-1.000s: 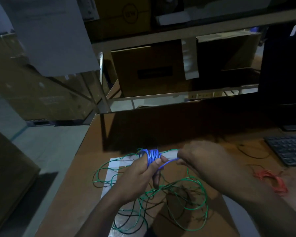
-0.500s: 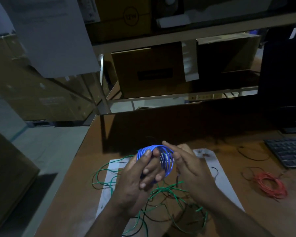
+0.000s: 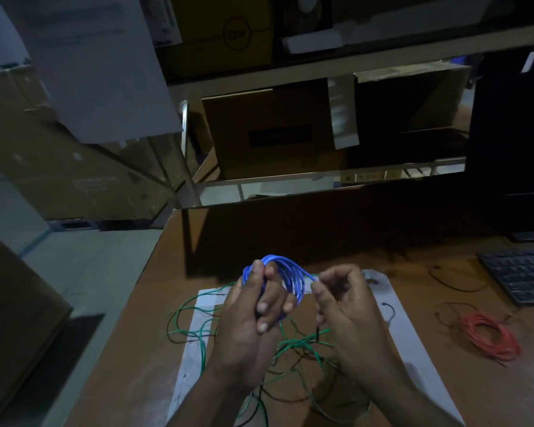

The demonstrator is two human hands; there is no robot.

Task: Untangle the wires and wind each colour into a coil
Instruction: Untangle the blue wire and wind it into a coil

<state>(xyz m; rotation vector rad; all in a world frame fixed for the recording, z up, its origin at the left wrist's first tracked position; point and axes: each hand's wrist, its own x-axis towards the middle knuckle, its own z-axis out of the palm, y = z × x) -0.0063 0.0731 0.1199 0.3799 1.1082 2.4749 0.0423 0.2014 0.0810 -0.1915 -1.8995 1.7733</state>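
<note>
My left hand (image 3: 247,322) grips the blue wire coil (image 3: 285,274), fingers curled round its loops, holding it up above the counter (image 3: 130,359) near the left edge. My right hand (image 3: 349,306) is just beside it, thumb and forefinger pinching the coil's loose end. Beneath my hands the green wire (image 3: 198,306) and a black wire (image 3: 285,397) lie tangled on a white sheet (image 3: 413,349) spread over the counter. The red wire coil (image 3: 487,335) lies on the counter toward the right edge, well apart from the tangle, with a keyboard (image 3: 524,278) behind it.
</note>
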